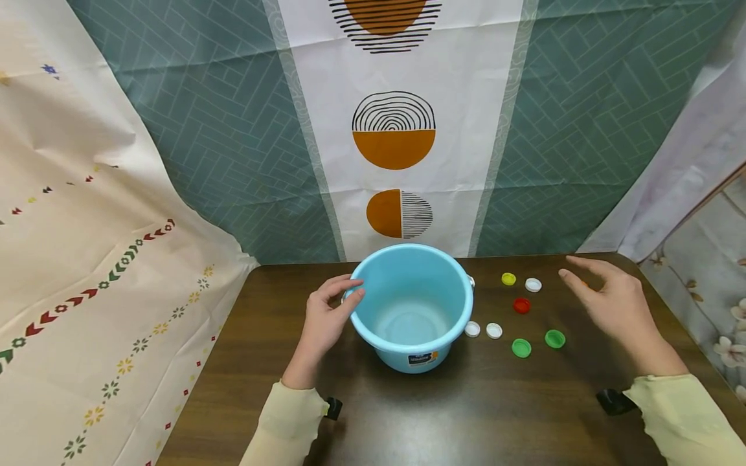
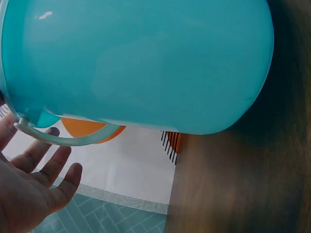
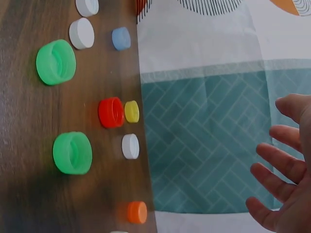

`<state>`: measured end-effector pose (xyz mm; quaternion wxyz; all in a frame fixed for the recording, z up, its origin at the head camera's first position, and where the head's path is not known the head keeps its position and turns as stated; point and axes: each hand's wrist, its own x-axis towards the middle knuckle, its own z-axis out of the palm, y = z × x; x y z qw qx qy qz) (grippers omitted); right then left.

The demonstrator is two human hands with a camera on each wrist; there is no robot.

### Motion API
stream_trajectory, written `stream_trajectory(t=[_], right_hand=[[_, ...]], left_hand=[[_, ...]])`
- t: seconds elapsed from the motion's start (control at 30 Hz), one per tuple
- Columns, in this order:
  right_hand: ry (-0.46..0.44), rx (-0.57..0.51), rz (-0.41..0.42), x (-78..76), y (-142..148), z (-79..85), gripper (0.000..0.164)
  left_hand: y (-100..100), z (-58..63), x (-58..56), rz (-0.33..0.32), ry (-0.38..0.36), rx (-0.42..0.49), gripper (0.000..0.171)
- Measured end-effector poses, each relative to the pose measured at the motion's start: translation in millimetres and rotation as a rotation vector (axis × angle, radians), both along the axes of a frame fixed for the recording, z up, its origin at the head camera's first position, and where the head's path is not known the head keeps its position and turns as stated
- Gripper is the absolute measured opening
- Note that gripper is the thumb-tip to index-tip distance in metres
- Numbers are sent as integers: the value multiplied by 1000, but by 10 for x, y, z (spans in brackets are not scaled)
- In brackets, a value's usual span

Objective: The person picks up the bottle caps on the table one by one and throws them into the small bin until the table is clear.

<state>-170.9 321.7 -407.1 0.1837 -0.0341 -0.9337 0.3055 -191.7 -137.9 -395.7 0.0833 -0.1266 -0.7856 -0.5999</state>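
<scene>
Pale sleeves (image 1: pixel 285 427) nearest, my left hand (image 1: pixel 327 314) rests loose-fingered at the blue bucket's rim (image 1: pixel 402 347), while my right hand (image 1: pixel 618 307), thumb and fingers apart, hangs nearer the caps (image 1: pixel 521 305) scattered to its left.

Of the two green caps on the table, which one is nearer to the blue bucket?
In the head view, the left green cap; the other green cap lies farther right, away from the bucket.
</scene>
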Motion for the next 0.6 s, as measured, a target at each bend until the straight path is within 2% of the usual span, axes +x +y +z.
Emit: stream_trajectory(t=[0.1,0.3,0.43,0.6], right_hand=[[-20,3,-33,19,76,17,50],[-80,-3,-97,6,344,-9,56],[-122,-10,-155,-22,633,-171,61],[-237,35,-233,57,974,-457,73]], left_hand=[[-2,-17,-17,13,13,8,27],[0,-27,-44,81,58,-2,25],[-25,-41,-54,92,72,-9,26],[-78,-61,-71,49,66,7,28]])
